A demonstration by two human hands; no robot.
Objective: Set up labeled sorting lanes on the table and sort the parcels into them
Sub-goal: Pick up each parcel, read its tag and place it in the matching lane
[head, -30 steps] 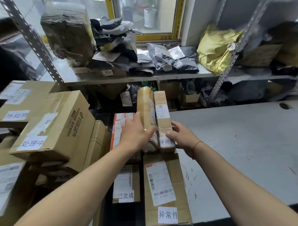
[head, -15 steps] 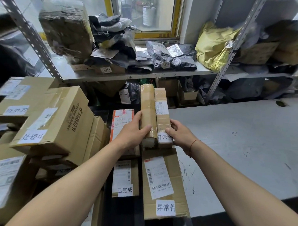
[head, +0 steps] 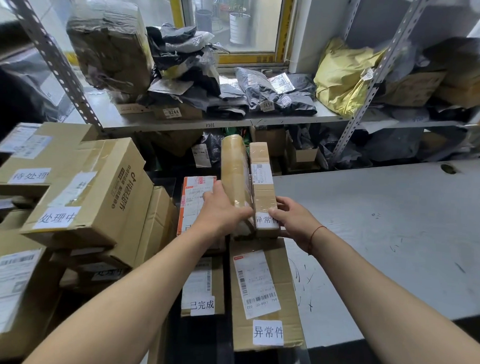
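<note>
Parcels fill the left side of the scene, and two long narrow ones lie side by side near the middle: a tape-wrapped roll parcel (head: 235, 176) and, touching it on the right, a slim cardboard box (head: 262, 191) with a white label reading 异常件 at its near end. The left hand (head: 221, 211) grips the near end of the roll, thumb curled over its top. The right hand (head: 295, 220) holds the near right side of the slim box, fingers (head: 280, 201) bent round its edge; a red string circles that wrist. Just nearer lies a flat box (head: 264, 295) with a shipping label and another 异常件 tag, at the left edge of the grey table (head: 382, 229). Left of it sits a smaller box (head: 202, 290) tagged 已完成, and behind the left hand an orange-edged parcel (head: 195, 196). Far left, stacked cartons carry tags 处理中 (head: 57, 217) and 待处理 (head: 30, 176). A metal shelf (head: 236, 121) across the far side holds dark mailer bags and a yellow bag (head: 345, 76).
</note>
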